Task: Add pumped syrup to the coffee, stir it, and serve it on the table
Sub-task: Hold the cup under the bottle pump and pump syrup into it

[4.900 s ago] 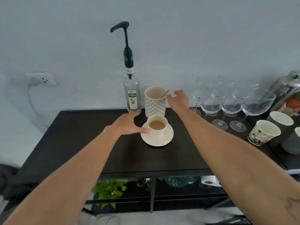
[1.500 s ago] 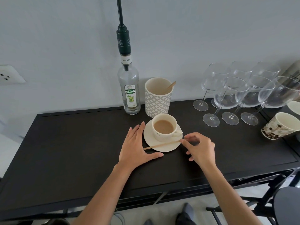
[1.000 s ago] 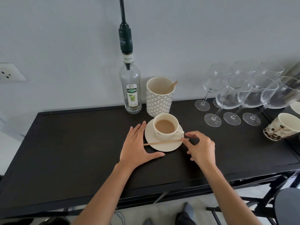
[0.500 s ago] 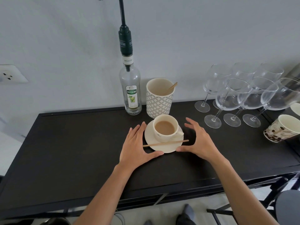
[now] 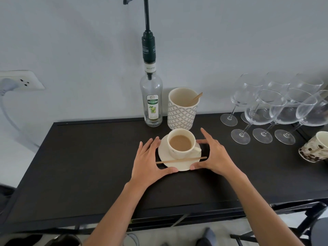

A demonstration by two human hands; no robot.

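A cream cup of milky coffee [image 5: 181,143] stands on a cream saucer [image 5: 177,166] on the black table [image 5: 79,166]. A wooden stir stick [image 5: 181,159] lies across the saucer's front. My left hand [image 5: 149,161] lies flat on the table at the saucer's left edge, thumb touching its front rim. My right hand [image 5: 213,155] cups the saucer's right side, fingers spread and straight, thumb at the front rim. The mojito syrup bottle [image 5: 152,103] with its tall pump stands behind, against the wall.
A patterned cup [image 5: 182,110] with another stick in it stands right behind the coffee. Several wine glasses [image 5: 266,112] crowd the back right. A paper cup with a bean print [image 5: 314,150] lies at the right edge. A wall socket [image 5: 23,80] sits at the left.
My right hand let go of the stir stick, leaving it across the saucer, then opened and moved in against the saucer's right side. My left hand stayed at the left edge.
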